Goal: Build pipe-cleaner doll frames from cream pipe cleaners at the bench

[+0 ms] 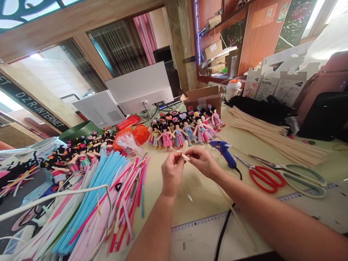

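Observation:
Over the middle of the table, my left hand (173,170) pinches a short, folded cream pipe cleaner (185,148), one end of which points up. My right hand (203,161) grips the same piece from the other side, fingertips almost meeting the left ones. Just beyond the hands stand several small dolls (178,133) with black hair and colourful skirts. A blue glue gun (226,154) lies to the right of my right hand. Farther right are red-handled scissors (268,178) and pale green-handled scissors (304,179).
Bundles of blue pipe cleaners (94,201) and pink ones (127,206) fill the left side. Cream stems (274,136) lie at the right. A ruler strip (201,220) and the black cord (227,226) run near the front. A cardboard box (202,101) stands behind the dolls.

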### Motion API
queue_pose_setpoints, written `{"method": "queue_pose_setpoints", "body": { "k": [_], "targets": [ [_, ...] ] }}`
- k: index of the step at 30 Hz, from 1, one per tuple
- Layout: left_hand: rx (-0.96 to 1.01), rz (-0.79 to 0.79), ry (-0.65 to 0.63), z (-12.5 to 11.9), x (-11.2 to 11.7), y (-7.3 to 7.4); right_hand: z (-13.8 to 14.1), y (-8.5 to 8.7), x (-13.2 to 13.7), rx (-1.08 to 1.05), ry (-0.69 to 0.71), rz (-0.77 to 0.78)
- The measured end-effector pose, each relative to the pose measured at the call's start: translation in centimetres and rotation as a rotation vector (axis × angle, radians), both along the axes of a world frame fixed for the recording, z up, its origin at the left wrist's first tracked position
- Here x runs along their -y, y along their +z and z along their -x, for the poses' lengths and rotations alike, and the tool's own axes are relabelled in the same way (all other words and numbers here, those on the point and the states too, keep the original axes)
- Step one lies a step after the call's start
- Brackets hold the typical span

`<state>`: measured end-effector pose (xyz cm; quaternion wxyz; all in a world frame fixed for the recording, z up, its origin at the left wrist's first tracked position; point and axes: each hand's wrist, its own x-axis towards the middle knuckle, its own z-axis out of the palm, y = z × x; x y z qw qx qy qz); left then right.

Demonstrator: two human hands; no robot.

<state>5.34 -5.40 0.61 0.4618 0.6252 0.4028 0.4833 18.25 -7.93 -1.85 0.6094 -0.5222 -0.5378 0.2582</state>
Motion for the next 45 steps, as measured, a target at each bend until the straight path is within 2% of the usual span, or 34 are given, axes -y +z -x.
{"method": "queue_pose_setpoints", "body": {
  "k": [4, 10, 16, 21, 26, 34, 39, 42, 45],
  "targets": [
    [0.088, 0.100, -0.016, -0.4, -0.1, 0.1, 0.0, 0.3, 0.2, 0.025, -0.002, -0.017],
    [0.233, 0.219, -0.090, -0.5, -0.3, 0.2, -0.2, 1.0, 0.9, 0.207, -0.055, -0.041],
    [0.249, 0.365, -0.101, -0.2, -0.6, 0.1, -0.2, 1.6, 1.4, 0.252, -0.066, -0.076],
    [0.293, 0.474, -0.171, 0.1, -0.8, 0.3, 0.1, 1.9, 1.6, 0.246, -0.041, -0.085],
    [0.329, 0.526, -0.207, 0.2, -0.8, 0.4, 0.1, 2.1, 1.8, 0.279, -0.052, -0.104],
    [0.350, 0.539, -0.246, 0.2, -0.8, 0.3, 0.1, 2.6, 2.1, 0.332, -0.094, -0.124],
    [0.312, 0.511, -0.224, 0.3, -0.8, 0.5, 0.2, 2.8, 2.3, 0.323, -0.099, -0.124],
    [0.285, 0.421, -0.205, 0.4, -0.9, 0.6, 0.1, 2.8, 2.3, 0.315, -0.101, -0.119],
    [0.212, 0.198, -0.143, 0.7, -0.8, 0.6, -0.1, 2.4, 2.0, 0.277, -0.090, -0.109]
  ]
}}
